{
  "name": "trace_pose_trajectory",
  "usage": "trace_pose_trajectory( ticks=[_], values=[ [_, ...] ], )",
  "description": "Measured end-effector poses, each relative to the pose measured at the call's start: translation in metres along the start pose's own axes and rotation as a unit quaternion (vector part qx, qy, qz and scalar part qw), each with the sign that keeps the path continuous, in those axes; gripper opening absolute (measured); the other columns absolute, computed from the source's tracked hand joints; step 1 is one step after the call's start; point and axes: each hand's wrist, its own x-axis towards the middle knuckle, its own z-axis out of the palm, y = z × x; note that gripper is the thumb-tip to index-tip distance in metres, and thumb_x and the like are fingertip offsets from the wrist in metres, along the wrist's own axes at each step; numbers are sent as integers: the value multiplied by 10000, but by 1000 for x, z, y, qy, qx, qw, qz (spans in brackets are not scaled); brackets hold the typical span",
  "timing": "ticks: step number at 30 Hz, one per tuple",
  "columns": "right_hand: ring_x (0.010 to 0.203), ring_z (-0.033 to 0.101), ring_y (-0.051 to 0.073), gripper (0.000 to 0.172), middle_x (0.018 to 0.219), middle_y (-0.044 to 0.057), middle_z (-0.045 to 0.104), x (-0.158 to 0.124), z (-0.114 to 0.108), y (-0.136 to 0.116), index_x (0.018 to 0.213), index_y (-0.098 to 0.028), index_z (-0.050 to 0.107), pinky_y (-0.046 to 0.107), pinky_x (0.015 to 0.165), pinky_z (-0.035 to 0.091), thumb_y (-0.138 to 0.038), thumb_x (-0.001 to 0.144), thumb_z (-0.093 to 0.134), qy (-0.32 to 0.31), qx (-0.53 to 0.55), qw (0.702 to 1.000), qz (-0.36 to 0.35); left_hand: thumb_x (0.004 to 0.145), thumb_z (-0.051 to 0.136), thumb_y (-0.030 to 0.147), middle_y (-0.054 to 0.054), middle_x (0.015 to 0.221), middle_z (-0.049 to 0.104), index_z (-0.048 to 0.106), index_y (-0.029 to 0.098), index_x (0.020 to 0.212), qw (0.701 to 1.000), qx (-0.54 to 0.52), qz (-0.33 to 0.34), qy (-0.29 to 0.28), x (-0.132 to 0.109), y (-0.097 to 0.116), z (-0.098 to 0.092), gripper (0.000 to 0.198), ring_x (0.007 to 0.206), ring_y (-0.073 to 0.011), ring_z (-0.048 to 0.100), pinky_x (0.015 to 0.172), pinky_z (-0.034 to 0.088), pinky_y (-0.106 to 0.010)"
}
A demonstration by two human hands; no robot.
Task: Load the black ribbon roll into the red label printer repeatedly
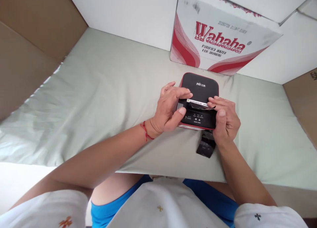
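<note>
A small black printer with red sides (201,79) lies on the pale green cloth, its printed front panel toward me. A white strip with print and a shiny dark slot cross its middle. My left hand (168,110) is at its left side, fingers stretched over the lid and thumb apart by the front panel. At the right side is my right hand (226,120), fingertips by the lid's edge near the slot, thumb apart. Below the front edge, beside my right wrist, sits a shiny black piece (206,144); its kind is unclear.
A white and red water carton (220,39) stands behind the printer against a white wall (128,16). Brown cardboard (37,29) borders the left, and another cardboard panel (303,99) the right. The cloth-covered surface (106,72) ends at an edge above my lap.
</note>
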Motion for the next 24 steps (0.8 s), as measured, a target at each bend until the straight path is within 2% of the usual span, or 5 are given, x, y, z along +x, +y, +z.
trace_pose_trajectory(
  ticks=[7, 10, 14, 18, 24],
  values=[
    [1351, 792, 359, 498, 1341, 98, 875, -11, -10, -12, 1590, -329, 780, 640, 1205, 613, -512, 1239, 478, -46, 0, 998, -47, 1165, 565, 444, -88, 1330, 868, 640, 317, 1565, 996, -90, -16, -8, -2, -4, -3, 425, 1288, -317, 811, 1251, 591, -598],
    [1351, 778, 351, 495, 1283, 91, 884, -13, -9, -19, 1483, -327, 832, 646, 1252, 577, -501, 1247, 433, -69, -34, 993, -90, 1149, 608, 462, -94, 1377, 816, 632, 320, 1565, 990, -132, -46, 3, -7, -7, 0, 439, 1400, -329, 768, 1283, 589, -587],
    [1347, 746, 347, 485, 1243, 74, 894, -15, -9, -26, 1340, -341, 886, 648, 1262, 575, -460, 1240, 426, -39, -63, 991, -108, 1032, 749, 652, -91, 1665, 673, 566, 368, 1619, 978, -184, -98, 30, -13, -25, 8, 678, 1674, -390, 569, 1449, 439, -643],
    [1238, 757, 330, 434, 1105, 60, 907, -15, -11, -31, 1272, -330, 892, 606, 1193, 615, -423, 1226, 470, -36, -67, 990, -122, 929, 820, 658, -21, 1874, 505, 443, 461, 1741, 947, -260, -187, -15, -14, -45, 12, 916, 1796, -394, 429, 1509, 350, -646],
    [1090, 779, 312, 350, 1031, 50, 912, -10, -11, -33, 1236, -320, 876, 569, 1003, 645, -342, 1198, 529, -43, -52, 989, -135, 931, 811, 536, -29, 1781, 633, 374, 518, 1812, 947, -217, -230, -63, -5, -43, 1, 984, 1713, -362, 575, 1406, 520, -668]
  ],
)
